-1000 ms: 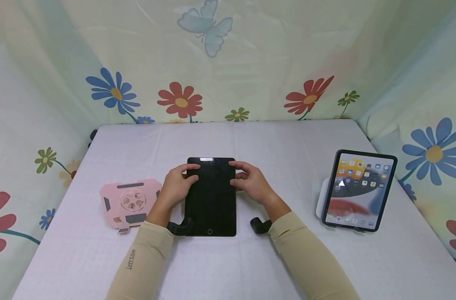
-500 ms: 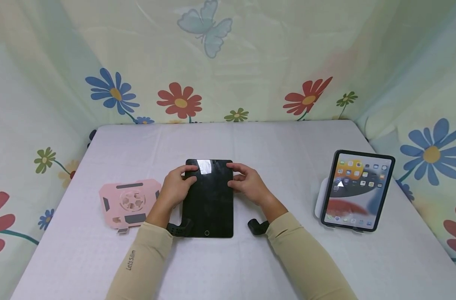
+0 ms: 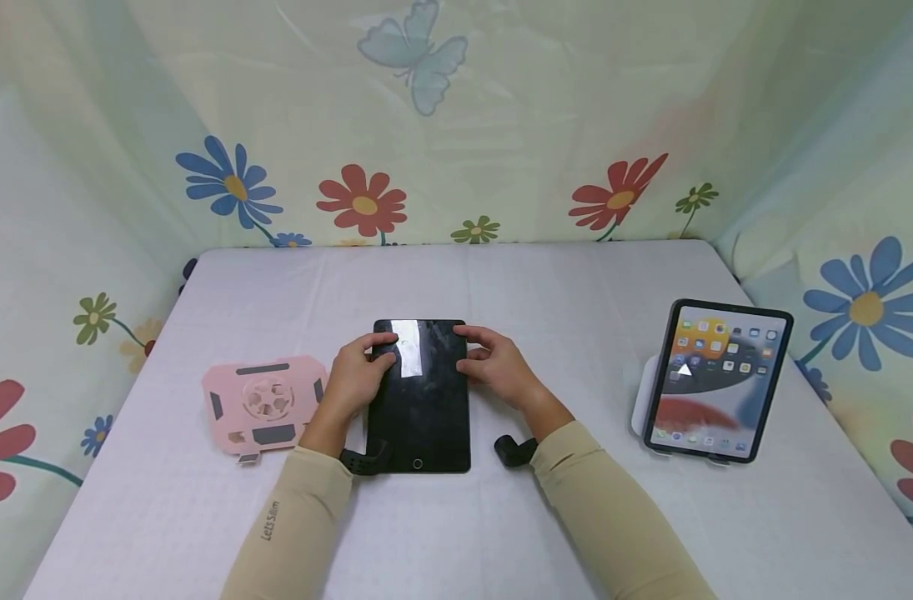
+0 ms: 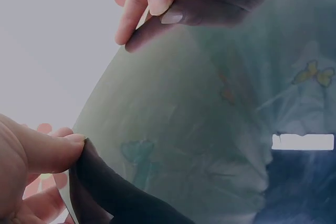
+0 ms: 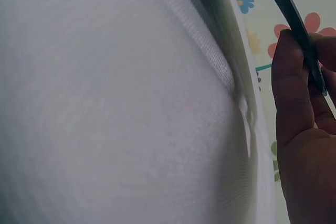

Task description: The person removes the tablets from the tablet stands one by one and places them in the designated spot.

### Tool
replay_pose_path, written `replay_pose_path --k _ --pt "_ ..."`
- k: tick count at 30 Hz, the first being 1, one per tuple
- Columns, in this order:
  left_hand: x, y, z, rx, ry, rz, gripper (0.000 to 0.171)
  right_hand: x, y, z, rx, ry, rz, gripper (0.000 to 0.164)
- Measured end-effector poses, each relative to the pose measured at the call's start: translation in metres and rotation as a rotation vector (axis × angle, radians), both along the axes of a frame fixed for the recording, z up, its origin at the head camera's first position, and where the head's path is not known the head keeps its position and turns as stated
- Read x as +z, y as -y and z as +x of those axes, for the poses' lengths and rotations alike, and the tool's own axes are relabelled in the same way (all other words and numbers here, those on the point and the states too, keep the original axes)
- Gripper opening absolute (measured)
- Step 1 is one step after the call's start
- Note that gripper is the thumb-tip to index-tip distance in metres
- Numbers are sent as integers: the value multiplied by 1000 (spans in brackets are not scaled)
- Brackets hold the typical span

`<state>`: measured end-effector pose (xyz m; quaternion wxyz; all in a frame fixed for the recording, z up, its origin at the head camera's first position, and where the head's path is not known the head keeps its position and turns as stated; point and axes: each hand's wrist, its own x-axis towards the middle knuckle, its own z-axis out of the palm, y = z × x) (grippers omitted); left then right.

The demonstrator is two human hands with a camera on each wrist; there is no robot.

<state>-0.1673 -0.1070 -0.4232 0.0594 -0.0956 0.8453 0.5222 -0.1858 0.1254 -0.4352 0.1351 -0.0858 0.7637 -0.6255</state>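
Note:
Between both hands is a black tablet (image 3: 426,417) with a dark screen and a round home button at its near end. My left hand (image 3: 354,375) pinches its left edge near the far end, thumb on the screen. Opposite, my right hand (image 3: 504,371) pinches the right edge, thumb and index finger over the glass. In the left wrist view the tablet's glossy screen (image 4: 173,108) mirrors the patterned curtain and the fingers. The right wrist view catches the tablet (image 5: 294,19) edge-on, with the right hand's fingers on both sides of it.
A pink tablet case (image 3: 234,404) with a round cut-out ring lies left, partly behind the left forearm. At right, another tablet (image 3: 714,383), its screen lit with app icons, leans on a white stand (image 3: 644,396). White cloth covers the table (image 3: 546,283); flowered curtains surround it.
On the black tablet's screen, the bright reflection has grown from a thin strip into a longer patch as its tilt changes slightly. Both hands keep their grip and have barely moved.

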Motion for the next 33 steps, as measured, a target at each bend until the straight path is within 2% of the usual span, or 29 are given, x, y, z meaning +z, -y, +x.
replay_pose_path --k 7,23,33 --pt "-3 -2 -1 20 8 15 32 -3 1 -2 -7 6 1 56" --pt "-7 -2 -3 22 15 22 32 -5 2 -2 -15 13 41 57" --pt "-9 -2 -3 16 1 26 35 -5 0 -2 -2 39 25 57"
